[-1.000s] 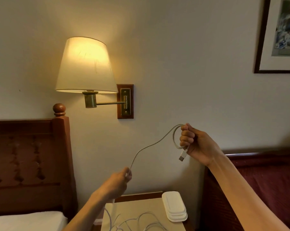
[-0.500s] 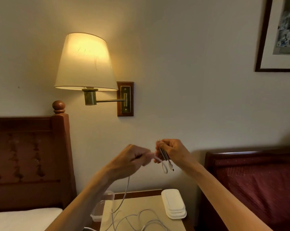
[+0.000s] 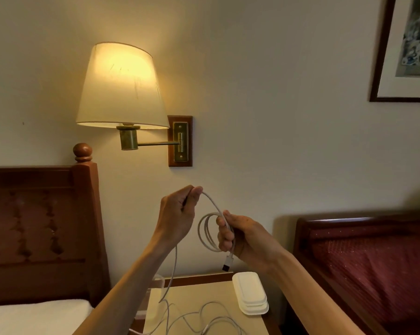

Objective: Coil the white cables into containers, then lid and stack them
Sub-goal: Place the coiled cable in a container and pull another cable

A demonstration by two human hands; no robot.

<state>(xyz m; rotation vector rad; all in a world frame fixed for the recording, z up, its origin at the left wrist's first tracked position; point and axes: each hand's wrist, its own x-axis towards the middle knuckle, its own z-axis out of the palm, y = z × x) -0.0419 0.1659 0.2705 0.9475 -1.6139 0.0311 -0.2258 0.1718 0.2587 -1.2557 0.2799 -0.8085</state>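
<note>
Both hands are raised in front of the wall, above the nightstand (image 3: 199,293). The right hand (image 3: 242,238) has its fingers curled round a small coil of white cable (image 3: 205,232), several loops gathered together; the coil stands roughly upright, its opening facing the camera, just left of the fingers. The cable's plug end (image 3: 227,263) hangs straight down from under this hand, its dark tip pointing at the nightstand. From the top of the coil one strand arcs up and leftward to the left hand (image 3: 177,213), which pinches it between thumb and fingertips at a level above the right hand. The two hands are near each other but apart. Below the left hand the strand drops near-vertically, long axis up and down, to the nightstand top, where the remaining cable lies in loose, irregular curves toward the front edge. A stack of white lids (image 3: 251,293) sits on the right rear of the nightstand, long axis running front to back. A clear container (image 3: 153,296) shows partly behind the left forearm at the nightstand's left side. A lit wall lamp (image 3: 122,85) hangs above, between two wooden headboards.
</note>
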